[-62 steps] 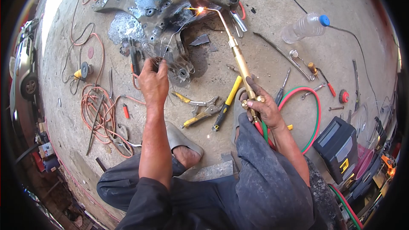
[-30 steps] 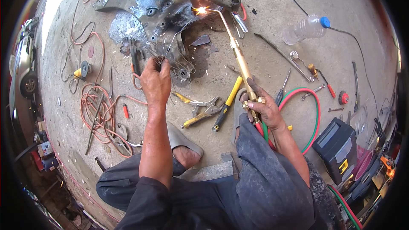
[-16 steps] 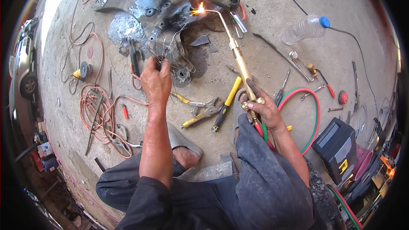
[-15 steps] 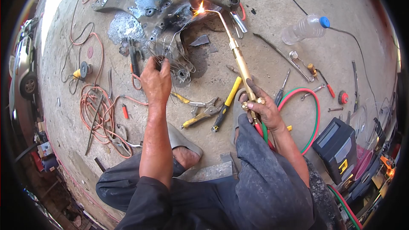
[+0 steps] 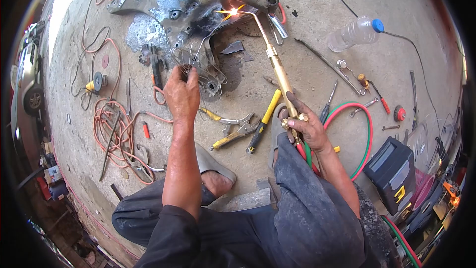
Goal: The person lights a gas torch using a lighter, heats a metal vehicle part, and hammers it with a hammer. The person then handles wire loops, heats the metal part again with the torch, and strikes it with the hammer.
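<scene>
My right hand (image 5: 308, 125) is wrapped round the brass handle of a gas torch (image 5: 281, 75), with red and green hoses running from its lower end. The torch's bent tip points at a bright flame (image 5: 234, 12) on a dark metal part (image 5: 206, 17) lying on the floor. Between thumb and fingers, my left hand (image 5: 182, 89) pinches a loose coil of thin wire (image 5: 214, 72). One straight end of that wire reaches up to the flame. Bluish-white patches cover some of the metal part's left side.
Locking pliers (image 5: 235, 130) and a yellow-handled hammer (image 5: 265, 119) lie between my hands and feet. At the left are a tangled orange cable (image 5: 111, 134) and a grinder (image 5: 98, 82). A plastic bottle (image 5: 354, 33), several tools and a black case (image 5: 391, 172) are at the right.
Compared with the earliest frame, my left hand and the wire coil have shifted slightly right. The flame flickers and changes shape. Flying sparks seen a second ago have mostly gone. The torch has barely moved.
</scene>
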`<state>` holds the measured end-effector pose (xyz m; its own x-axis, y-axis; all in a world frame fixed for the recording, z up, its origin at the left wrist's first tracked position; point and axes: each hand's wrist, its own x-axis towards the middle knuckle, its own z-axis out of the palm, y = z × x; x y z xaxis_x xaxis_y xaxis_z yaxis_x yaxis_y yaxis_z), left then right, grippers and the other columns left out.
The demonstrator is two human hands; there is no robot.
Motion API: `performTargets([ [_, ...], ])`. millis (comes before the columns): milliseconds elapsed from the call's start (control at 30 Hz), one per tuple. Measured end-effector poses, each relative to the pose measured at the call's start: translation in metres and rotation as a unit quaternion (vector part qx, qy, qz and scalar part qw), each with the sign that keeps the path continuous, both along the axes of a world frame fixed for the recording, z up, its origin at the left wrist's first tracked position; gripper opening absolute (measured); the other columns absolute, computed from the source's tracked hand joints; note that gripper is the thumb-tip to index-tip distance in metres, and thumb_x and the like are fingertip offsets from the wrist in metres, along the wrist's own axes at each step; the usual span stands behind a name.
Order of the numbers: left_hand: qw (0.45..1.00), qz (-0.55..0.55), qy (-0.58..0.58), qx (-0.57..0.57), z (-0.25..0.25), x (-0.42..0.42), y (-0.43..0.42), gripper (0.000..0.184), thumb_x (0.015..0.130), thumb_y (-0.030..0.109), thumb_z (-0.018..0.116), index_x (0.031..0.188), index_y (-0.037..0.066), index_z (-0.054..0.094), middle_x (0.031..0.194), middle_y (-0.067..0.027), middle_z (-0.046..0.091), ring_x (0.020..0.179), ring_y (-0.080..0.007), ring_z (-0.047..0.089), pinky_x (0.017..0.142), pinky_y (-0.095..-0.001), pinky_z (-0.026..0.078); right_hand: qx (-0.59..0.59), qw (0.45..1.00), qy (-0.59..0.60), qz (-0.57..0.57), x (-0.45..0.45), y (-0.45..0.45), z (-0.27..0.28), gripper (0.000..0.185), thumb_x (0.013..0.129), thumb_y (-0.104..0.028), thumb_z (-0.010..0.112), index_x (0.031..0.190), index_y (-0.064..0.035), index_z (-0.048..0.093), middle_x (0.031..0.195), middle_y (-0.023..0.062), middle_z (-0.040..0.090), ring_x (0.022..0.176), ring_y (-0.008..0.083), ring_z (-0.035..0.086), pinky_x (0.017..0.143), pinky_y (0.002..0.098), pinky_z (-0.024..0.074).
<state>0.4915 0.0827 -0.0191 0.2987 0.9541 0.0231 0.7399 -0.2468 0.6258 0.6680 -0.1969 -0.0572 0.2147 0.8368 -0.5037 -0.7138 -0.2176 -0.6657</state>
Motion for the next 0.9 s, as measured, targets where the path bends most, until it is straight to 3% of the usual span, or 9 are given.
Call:
performTargets([
  [900,1.000,-0.009,0.002,0.019,-0.0049,-0.0035,0.0000,0.022,0.093,0.020,0.068,0.104,0.001,0.071,0.094,-0.0205,0.074,0.088,-0.0386,0.071,0.080,-0.0435,0.053,-0.003,1.000,-0.007,-0.003,-0.0004,0.0008,-0.0013,0.074,0.091,-0.003,0.063,0.159,-0.0136,0.038,0.104,0.0034,0.063,0.066,0.0091,0.060,0.056,0.0240,0.0537],
])
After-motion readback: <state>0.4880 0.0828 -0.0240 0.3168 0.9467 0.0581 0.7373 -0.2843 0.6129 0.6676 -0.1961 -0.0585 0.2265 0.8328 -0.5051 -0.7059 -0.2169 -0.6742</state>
